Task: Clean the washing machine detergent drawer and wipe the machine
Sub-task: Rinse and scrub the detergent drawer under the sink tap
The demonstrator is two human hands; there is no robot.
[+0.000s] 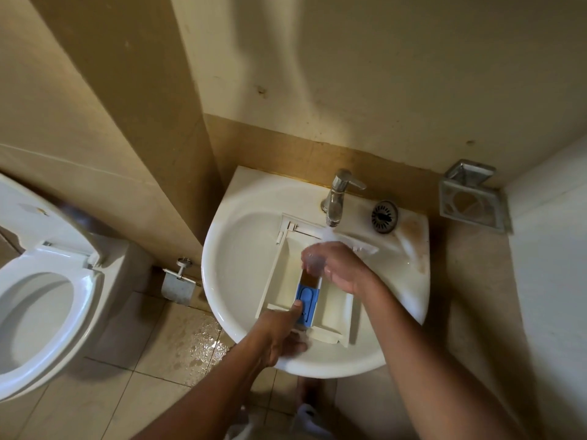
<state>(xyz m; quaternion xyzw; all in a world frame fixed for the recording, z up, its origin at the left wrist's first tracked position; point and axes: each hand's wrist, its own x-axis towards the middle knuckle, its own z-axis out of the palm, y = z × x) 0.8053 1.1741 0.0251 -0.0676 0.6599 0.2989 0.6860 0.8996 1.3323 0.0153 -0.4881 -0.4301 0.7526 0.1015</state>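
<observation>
The white detergent drawer (282, 274) lies in the white sink (235, 249) under the running tap (336, 198). A blue insert (308, 300) sits in its middle compartment. My left hand (279, 331) grips the drawer's near end, thumb lying on the blue insert. My right hand (336, 268) is over the drawer's far part, fingers curled down into the middle compartment under the stream of water; whether it holds anything I cannot tell.
A metal drain strainer (385, 216) lies on the sink rim right of the tap. A wall soap holder (473, 198) is at the right. A toilet (41, 281) with raised lid stands left, a paper holder (178, 281) beside it. The floor (190, 341) is wet.
</observation>
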